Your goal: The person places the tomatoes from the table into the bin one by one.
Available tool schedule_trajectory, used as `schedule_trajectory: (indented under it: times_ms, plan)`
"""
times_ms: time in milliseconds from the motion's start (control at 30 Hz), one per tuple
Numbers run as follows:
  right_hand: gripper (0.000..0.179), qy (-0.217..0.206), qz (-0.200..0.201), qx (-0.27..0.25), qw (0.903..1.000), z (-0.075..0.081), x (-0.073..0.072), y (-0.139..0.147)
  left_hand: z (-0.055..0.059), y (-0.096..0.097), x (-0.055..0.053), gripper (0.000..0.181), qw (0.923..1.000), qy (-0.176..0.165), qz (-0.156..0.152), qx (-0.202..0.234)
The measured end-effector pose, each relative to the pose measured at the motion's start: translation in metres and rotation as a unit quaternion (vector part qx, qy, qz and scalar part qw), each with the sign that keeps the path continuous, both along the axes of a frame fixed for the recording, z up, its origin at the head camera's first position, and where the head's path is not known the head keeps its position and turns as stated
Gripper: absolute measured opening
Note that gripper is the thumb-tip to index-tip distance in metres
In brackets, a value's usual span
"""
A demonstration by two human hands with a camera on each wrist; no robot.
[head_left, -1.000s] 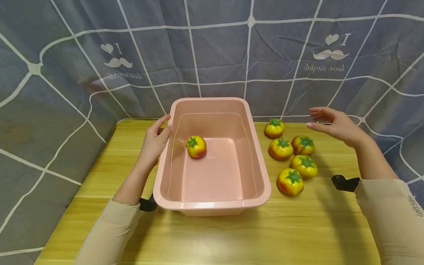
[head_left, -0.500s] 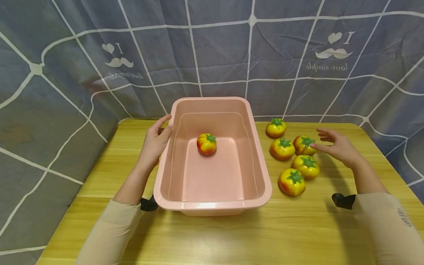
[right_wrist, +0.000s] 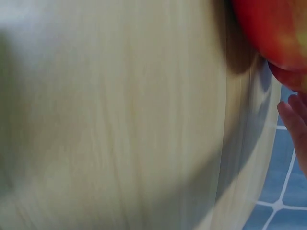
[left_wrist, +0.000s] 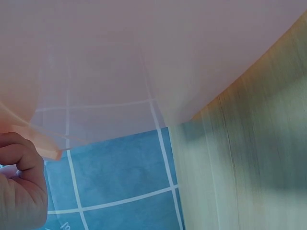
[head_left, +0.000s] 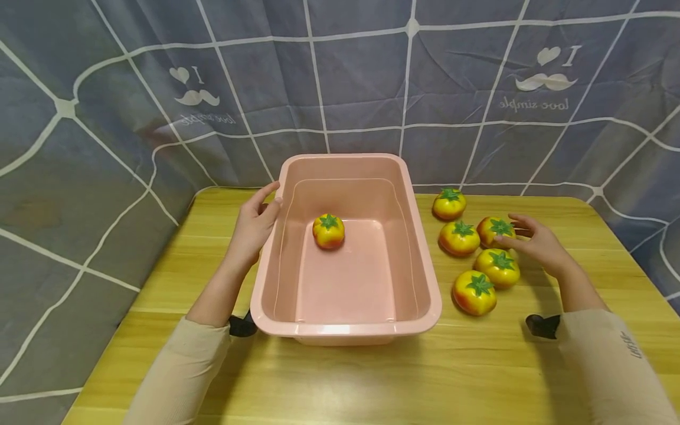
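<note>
My left hand (head_left: 255, 223) holds the left rim of a pink plastic basin (head_left: 345, 328), thumb over the rim; the left wrist view shows curled fingers (left_wrist: 21, 167) at the basin's side. One yellow-red tomato (head_left: 328, 233) with a green star-shaped top lies inside the basin. At the right, my right hand (head_left: 539, 243) is at the rearmost right tomato (head_left: 489, 230) of a cluster, its thumb overlapping the fruit and its fingers just behind it. In the right wrist view, fairly straight fingers (right_wrist: 295, 120) show close below a red tomato (right_wrist: 276, 28).
More tomatoes sit right of the basin: one at the back (head_left: 449, 206), a middle tomato (head_left: 458, 241), a right-hand tomato (head_left: 496, 270) and a front tomato (head_left: 474, 295). All stand on a wooden table (head_left: 372, 383). A grey-blue curtain (head_left: 361, 88) with white lines hangs behind.
My right hand has come down and leftward to the rear right tomato. The tomato in the basin has rolled right and settled. My left hand stays on the rim.
</note>
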State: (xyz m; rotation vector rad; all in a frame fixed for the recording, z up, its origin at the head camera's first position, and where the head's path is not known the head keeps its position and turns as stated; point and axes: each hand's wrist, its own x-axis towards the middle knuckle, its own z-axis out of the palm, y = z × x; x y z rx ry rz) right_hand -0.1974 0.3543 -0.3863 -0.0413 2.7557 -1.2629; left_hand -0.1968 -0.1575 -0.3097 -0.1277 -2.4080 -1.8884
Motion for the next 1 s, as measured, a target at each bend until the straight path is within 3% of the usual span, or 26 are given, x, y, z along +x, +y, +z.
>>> schedule_trajectory:
  times_ms: [667,1000]
  plan:
    - [0.081,-0.03,0.01,0.011,0.9994,-0.001,-0.009,-0.003,0.004,0.001,-0.001,0.046,0.9999,-0.011,0.004,0.004]
    - [0.077,-0.025,0.004,0.022,0.9994,0.01,-0.008,0.001,0.005,0.0,-0.001,0.046,0.9999,-0.011,0.0,-0.004]
